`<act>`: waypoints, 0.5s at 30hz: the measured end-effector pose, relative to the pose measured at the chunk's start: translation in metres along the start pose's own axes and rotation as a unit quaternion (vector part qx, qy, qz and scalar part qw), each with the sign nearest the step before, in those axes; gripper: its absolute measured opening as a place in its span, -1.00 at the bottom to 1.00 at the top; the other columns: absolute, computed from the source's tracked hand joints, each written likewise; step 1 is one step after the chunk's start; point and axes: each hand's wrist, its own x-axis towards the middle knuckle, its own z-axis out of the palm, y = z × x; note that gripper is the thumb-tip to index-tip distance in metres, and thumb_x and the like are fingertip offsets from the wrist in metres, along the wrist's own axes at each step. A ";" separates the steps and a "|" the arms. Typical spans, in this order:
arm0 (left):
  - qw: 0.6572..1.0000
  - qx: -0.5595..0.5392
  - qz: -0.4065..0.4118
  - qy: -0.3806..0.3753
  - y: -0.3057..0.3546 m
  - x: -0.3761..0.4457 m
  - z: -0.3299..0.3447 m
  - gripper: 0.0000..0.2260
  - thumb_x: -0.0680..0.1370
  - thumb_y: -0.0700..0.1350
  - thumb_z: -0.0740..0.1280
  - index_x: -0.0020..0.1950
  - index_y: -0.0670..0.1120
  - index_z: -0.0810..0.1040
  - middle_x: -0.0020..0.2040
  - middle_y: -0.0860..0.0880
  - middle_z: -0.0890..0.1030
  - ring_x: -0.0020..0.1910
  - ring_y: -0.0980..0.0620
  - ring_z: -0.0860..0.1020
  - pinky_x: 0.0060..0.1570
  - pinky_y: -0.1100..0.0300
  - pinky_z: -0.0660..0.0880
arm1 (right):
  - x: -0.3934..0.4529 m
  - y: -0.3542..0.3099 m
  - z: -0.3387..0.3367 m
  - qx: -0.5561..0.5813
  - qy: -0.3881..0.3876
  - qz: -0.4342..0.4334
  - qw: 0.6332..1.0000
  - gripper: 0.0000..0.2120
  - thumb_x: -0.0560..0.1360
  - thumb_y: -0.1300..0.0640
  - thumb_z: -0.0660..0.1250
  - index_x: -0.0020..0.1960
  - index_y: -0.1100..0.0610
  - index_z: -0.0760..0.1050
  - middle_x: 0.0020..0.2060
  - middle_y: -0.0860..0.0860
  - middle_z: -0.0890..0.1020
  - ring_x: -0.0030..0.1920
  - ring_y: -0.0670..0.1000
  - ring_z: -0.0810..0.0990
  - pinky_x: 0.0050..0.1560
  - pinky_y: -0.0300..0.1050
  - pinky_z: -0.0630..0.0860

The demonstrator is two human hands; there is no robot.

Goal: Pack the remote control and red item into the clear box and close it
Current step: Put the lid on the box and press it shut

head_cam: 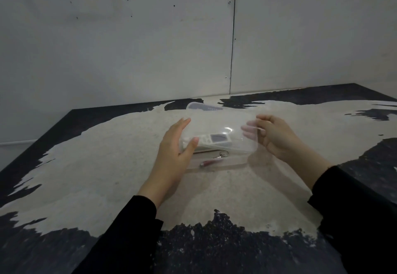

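The clear plastic box [227,162] rests on the table in front of me. Inside it lie a white remote control [212,140] with a dark screen and a small red item [211,163] on a metal key ring. A clear lid [217,123] is tilted over the box, its far edge raised. My left hand [174,151] grips the left end of the box and lid, thumb on the near side. My right hand [277,136] pinches the lid's right edge with its fingertips.
The table [107,166] has a worn pale top with black patches and a dark rim. A grey panelled wall [129,48] rises close behind its far edge. My black sleeves reach in from the bottom of the view.
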 end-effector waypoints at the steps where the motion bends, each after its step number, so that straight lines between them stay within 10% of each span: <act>1: 1.000 0.024 0.007 0.015 -0.002 0.002 -0.002 -0.64 0.55 -0.03 0.25 0.35 0.05 0.40 0.36 0.08 0.42 0.35 0.18 0.34 0.34 0.24 0.24 | 0.000 0.002 -0.001 -0.082 0.020 -0.036 0.996 -0.86 0.57 0.37 0.11 0.10 0.22 0.32 -0.12 0.18 0.54 -0.25 0.07 0.63 -0.39 -0.22 0.64; 5: 0.990 0.129 0.014 0.048 -0.002 0.009 -0.007 -0.71 0.51 -0.15 0.30 0.23 -0.09 0.54 0.07 -0.07 0.58 0.06 0.02 0.49 0.14 0.19 0.40 | 0.002 0.020 -0.002 -0.352 0.051 -0.145 0.923 -0.88 0.54 0.25 0.21 0.04 0.12 0.46 0.02 0.20 0.62 -0.30 -0.02 0.55 -0.29 -0.22 0.45; 15: 0.939 0.343 -0.020 -0.006 0.004 0.008 -0.018 -0.74 0.54 -0.06 0.21 0.07 -0.13 0.62 0.00 -0.16 0.62 0.05 -0.16 0.49 0.11 -0.05 0.42 | -0.010 0.034 0.005 -0.508 -0.080 -0.166 0.841 -0.61 0.58 0.00 0.14 0.36 0.09 0.37 0.41 0.06 0.32 0.42 0.01 0.26 0.31 -0.21 0.15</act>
